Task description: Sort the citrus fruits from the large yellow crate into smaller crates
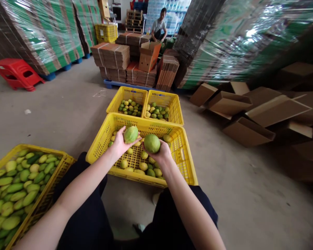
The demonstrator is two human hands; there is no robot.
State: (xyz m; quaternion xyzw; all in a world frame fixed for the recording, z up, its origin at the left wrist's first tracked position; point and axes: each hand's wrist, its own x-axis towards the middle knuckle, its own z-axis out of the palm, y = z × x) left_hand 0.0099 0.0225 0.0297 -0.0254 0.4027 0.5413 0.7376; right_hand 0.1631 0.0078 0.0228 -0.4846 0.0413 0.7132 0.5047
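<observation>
Over the large yellow crate (190, 163) I hold one fruit in each hand. My left hand (120, 142), palm up with the fingers partly stretched, cradles a pale green lemon (130, 134). A rounder, darker green lemon (152, 143) rests in my right hand (163, 152), whose fingers curl beneath it and are partly hidden. Below both hands, yellow and green lemons (143, 166) lie loosely on the slotted crate floor. The two held fruits are apart.
Two smaller yellow crates (177, 107) with lemons stand beyond. At left is a fuller crate (64, 157) of green and yellow fruit. Also around are a red stool (17, 73), open cardboard boxes (247, 130), flattened carton stacks (112, 55) and a seated person (159, 26).
</observation>
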